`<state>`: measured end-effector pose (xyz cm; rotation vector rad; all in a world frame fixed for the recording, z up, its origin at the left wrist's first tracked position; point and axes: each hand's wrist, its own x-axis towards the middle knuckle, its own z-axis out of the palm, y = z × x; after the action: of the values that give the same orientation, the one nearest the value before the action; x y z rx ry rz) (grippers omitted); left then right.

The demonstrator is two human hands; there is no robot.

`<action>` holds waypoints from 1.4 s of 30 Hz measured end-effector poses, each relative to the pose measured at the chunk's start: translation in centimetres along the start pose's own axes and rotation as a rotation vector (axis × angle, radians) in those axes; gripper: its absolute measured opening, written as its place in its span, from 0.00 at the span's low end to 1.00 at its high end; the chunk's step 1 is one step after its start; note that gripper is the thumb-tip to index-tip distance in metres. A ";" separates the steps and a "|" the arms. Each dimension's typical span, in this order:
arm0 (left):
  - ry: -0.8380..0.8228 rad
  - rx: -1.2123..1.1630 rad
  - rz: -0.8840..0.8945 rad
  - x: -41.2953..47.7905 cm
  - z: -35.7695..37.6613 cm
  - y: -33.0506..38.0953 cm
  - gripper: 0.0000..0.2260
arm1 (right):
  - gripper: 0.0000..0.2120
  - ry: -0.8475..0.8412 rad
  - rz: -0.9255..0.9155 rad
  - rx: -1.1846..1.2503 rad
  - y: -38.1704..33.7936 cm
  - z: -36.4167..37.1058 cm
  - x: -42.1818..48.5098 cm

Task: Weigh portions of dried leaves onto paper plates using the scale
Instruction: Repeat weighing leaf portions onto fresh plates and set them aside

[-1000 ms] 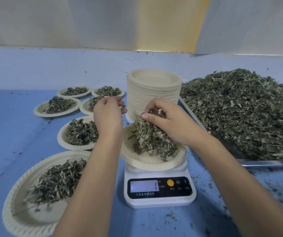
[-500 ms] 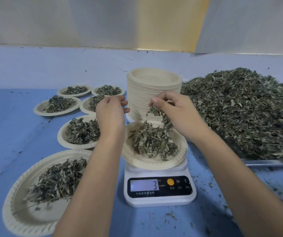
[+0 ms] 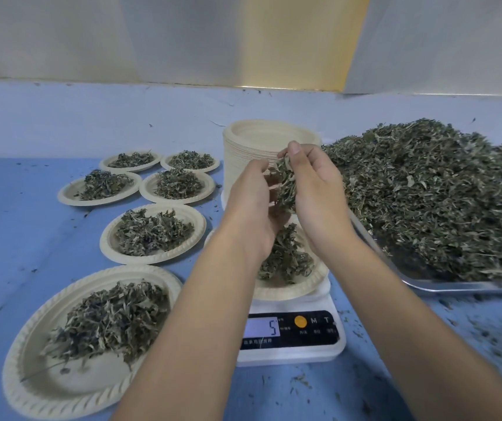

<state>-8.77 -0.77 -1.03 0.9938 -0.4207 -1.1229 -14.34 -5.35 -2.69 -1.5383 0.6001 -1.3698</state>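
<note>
Here I have both hands close together just above the scale (image 3: 289, 344). My right hand (image 3: 316, 189) pinches a clump of leaves (image 3: 286, 186) over the plate (image 3: 301, 291) on the scale, so loose bits drop onto the portion, not the bench (image 3: 15, 223). My left hand (image 3: 251, 205) curls against the clump; whether it grips any, I cannot tell. The display (image 3: 261, 327) shows a 5, so I judge the portion short. The leaf pile (image 3: 441, 202) lies just right of the scale for easy reach; filled plates (image 3: 152, 232) sit to its left.
</note>
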 end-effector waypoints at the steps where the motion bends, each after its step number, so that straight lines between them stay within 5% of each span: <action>1: -0.044 -0.036 -0.033 -0.2 0.2 -0.2 0.15 | 0.11 0.012 -0.009 0.020 0.0 0.2 -0.1; 16: -0.076 -0.142 -0.088 -0.3 -0.4 0.0 0.13 | 0.08 -0.047 -0.026 -0.091 0.3 0.6 -0.7; 30: 0.175 0.067 0.097 1.1 -3.0 1.5 0.13 | 0.11 -0.160 0.057 -0.146 0.8 0.1 -0.5; 42: 0.064 -0.052 0.065 0.8 -2.0 0.8 0.12 | 0.10 -0.140 0.054 -0.067 1.3 -0.1 -0.2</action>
<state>-6.54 -0.52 -1.57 0.9617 -0.3685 -1.0365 -14.18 -5.71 -3.92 -1.6443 0.6013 -1.2009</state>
